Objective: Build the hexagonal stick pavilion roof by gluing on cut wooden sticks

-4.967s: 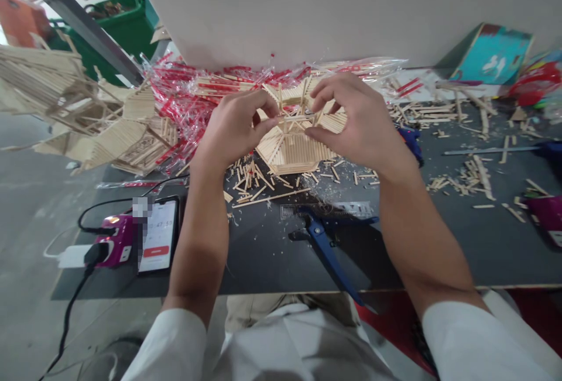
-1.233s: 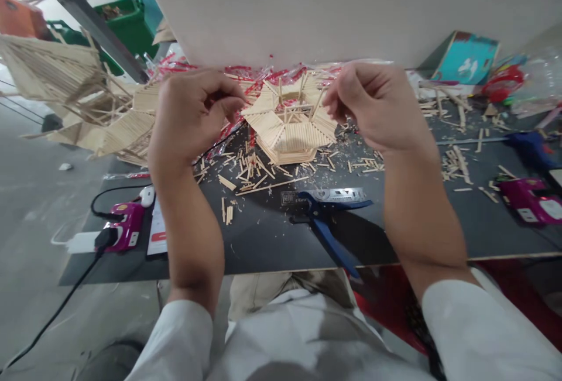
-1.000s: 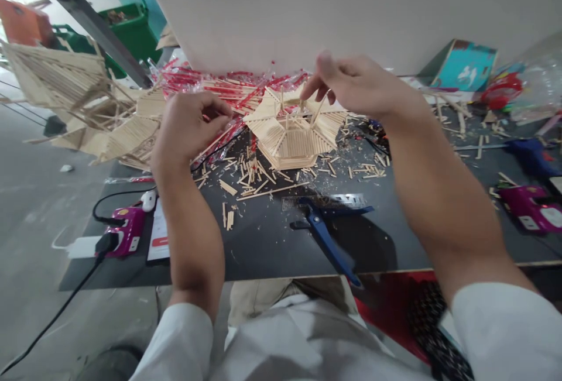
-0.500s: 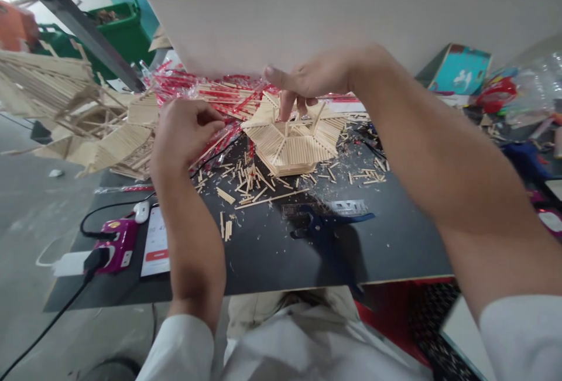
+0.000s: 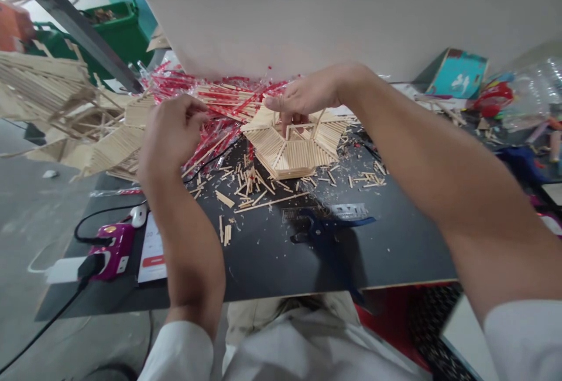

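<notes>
A small hexagonal model made of pale wooden sticks (image 5: 295,150) stands on the dark table (image 5: 395,246). My right hand (image 5: 307,93) reaches over the model's far side, its fingers curled down toward the red-and-clear packets of sticks (image 5: 228,97) behind it; what they hold, if anything, is hidden. My left hand (image 5: 171,135) hovers left of the model with its fingers curled in, close to the packets. Its fingertips are hidden from me.
Cut stick pieces (image 5: 250,185) litter the table in front of the model. Blue-handled cutters (image 5: 327,234) lie near the front edge. A phone (image 5: 151,246) and a purple device (image 5: 109,243) with cables sit at the left. Larger stick structures (image 5: 88,129) stand at the far left.
My right hand has swung from the model's right side across and behind it toward the packets. My left hand has drawn away to the left.
</notes>
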Available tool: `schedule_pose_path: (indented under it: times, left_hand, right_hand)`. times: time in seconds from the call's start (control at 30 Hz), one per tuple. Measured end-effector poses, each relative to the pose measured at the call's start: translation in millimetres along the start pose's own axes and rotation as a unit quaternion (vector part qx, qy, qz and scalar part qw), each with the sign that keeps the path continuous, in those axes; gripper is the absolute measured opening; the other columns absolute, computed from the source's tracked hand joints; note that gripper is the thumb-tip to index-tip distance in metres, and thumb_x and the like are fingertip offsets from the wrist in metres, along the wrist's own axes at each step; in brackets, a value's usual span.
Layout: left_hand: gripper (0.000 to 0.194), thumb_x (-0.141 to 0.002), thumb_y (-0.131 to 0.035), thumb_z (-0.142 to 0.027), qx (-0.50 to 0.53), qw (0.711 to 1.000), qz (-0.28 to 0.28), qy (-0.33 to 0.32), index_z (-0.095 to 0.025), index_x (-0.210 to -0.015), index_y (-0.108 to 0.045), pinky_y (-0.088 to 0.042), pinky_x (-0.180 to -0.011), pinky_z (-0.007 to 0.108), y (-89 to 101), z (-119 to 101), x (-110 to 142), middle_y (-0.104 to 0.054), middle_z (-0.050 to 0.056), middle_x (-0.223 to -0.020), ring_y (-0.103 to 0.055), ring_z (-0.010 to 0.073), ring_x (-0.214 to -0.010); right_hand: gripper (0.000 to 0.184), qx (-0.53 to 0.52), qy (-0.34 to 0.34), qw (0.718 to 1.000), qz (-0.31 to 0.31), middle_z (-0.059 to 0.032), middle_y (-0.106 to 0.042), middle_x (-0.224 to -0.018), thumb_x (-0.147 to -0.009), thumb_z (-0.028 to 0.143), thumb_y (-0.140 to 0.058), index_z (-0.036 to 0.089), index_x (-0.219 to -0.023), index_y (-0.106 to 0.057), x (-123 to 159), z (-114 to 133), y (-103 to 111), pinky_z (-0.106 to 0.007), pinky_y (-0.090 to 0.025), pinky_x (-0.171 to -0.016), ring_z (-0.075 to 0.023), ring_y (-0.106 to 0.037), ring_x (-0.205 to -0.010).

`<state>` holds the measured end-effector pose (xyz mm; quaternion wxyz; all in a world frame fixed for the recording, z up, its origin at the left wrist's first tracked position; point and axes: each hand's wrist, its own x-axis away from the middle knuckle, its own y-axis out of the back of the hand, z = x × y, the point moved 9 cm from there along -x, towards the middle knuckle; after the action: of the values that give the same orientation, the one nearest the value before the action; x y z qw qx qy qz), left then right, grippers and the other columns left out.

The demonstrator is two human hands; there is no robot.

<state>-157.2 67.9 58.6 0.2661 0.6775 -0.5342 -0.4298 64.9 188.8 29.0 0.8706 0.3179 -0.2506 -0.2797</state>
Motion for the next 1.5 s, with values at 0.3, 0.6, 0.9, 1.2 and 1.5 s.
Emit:
schedule_pose_path:
  times: [0.3,0.6,0.9,1.2,1.5]
  left_hand:
    - [0.028,-0.097,-0.068,-0.037,0.023,0.998,0.016,-0.049,-0.016,-0.113,-0.077,-0.053,-0.087,0.038,-4.6,-20.6,1.7,-0.078,0.006,-0.101,-0.070,0.0204,-0.092]
    - [0.026,-0.099,-0.062,-0.039,-0.002,0.991,0.061,-0.119,-0.022,-0.107,-0.080,-0.050,-0.083,0.040,-15.9,-69.2,7.8,-0.079,0.006,-0.094,-0.069,0.0238,-0.085]
    - [0.025,-0.096,-0.061,-0.039,-0.021,0.991,0.079,-0.108,-0.024,-0.103,-0.079,-0.051,-0.085,0.039,-17.1,-69.8,9.2,-0.080,0.006,-0.097,-0.070,0.0250,-0.088]
    - [0.028,-0.099,-0.060,-0.039,-0.007,0.988,0.089,-0.127,-0.020,-0.105,-0.081,-0.050,-0.087,0.037,-23.2,-80.9,10.2,-0.078,0.006,-0.090,-0.065,0.0209,-0.080]
    - [0.033,-0.106,-0.053,-0.042,-0.057,0.973,0.136,-0.180,-0.020,-0.103,-0.078,-0.050,-0.087,0.040,-79.5,-120.7,13.0,-0.075,0.007,-0.091,-0.069,0.0241,-0.088]
  right_hand:
    - [0.066,-0.137,0.035,0.989,-0.042,-0.0125,-0.081,-0.091,-0.105,0.067,-0.055,0.011,-0.084,-0.082,56.5,37.0,34.1,-0.033,-0.065,-0.092,-0.0192,-0.079,-0.088]
    - [0.041,0.057,0.123,0.980,-0.147,-0.0001,-0.076,-0.073,-0.082,0.061,-0.087,0.020,-0.086,-0.084,61.3,44.6,56.1,-0.026,-0.055,-0.071,-0.0113,-0.070,-0.072]
    - [0.032,0.252,0.096,0.963,0.029,0.0086,-0.074,-0.070,-0.076,0.033,-0.086,0.021,-0.106,-0.086,17.3,-10.1,13.0,-0.023,-0.042,-0.063,-0.0047,-0.059,-0.058]
    - [0.038,0.171,0.077,0.981,0.046,-0.0055,-0.082,-0.102,-0.103,0.051,-0.063,0.022,-0.116,-0.085,39.3,40.2,6.3,-0.033,-0.047,-0.082,-0.0188,-0.070,-0.090]
    - [0.032,0.312,0.025,0.947,-0.076,-0.0083,-0.081,-0.099,-0.096,0.046,-0.068,0.025,-0.113,-0.085,48.7,30.8,32.1,-0.042,-0.047,-0.086,-0.0289,-0.068,-0.093]
